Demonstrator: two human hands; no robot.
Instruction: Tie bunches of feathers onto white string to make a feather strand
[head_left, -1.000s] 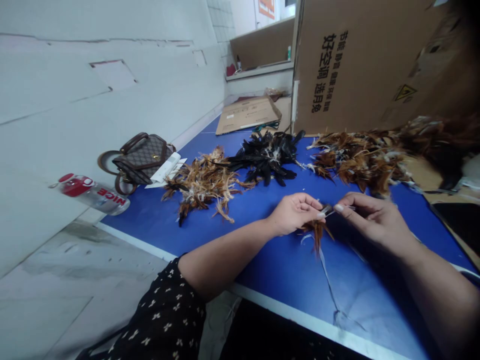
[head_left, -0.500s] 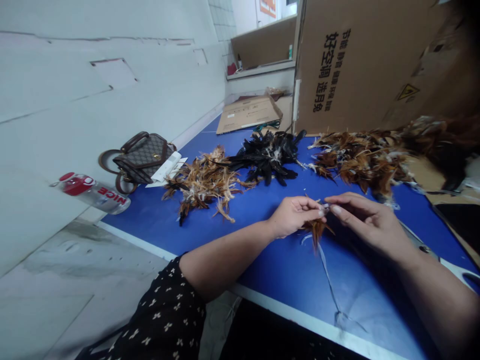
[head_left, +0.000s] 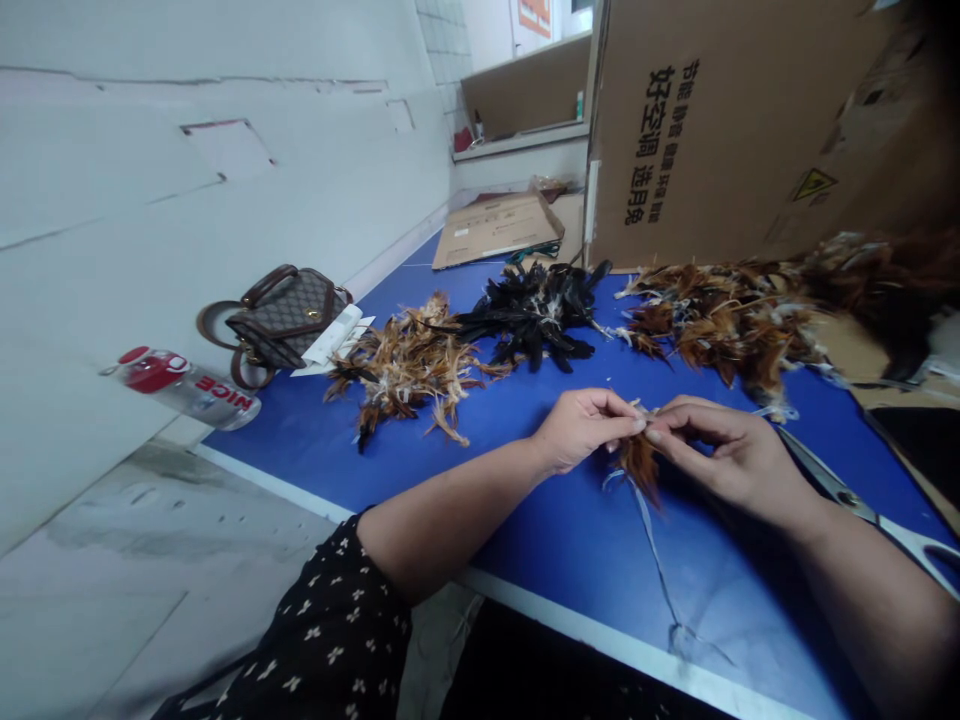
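A small bunch of brown feathers (head_left: 639, 468) hangs from the fingertips of my left hand (head_left: 581, 432), which pinches its pale upper end. My right hand (head_left: 724, 450) meets it there, thumb and forefinger closed at the same end; what exactly they grip is hidden. From below the bunch a thin whitish string (head_left: 654, 545) trails over the blue table (head_left: 525, 530) toward its front edge. Partly under my right forearm lies a pair of scissors (head_left: 847, 497).
Tan feathers (head_left: 412, 360), black feathers (head_left: 544, 310) and brown feathers (head_left: 735, 320) lie in heaps behind my hands. A handbag (head_left: 285, 315) and a red-capped bottle (head_left: 187, 388) are at the left. A large cardboard box (head_left: 735, 140) stands at the back.
My right hand has moved slightly left, its fingertips now close against my left fingertips. The bunch of feathers has turned a little, and more of the scissors shows.
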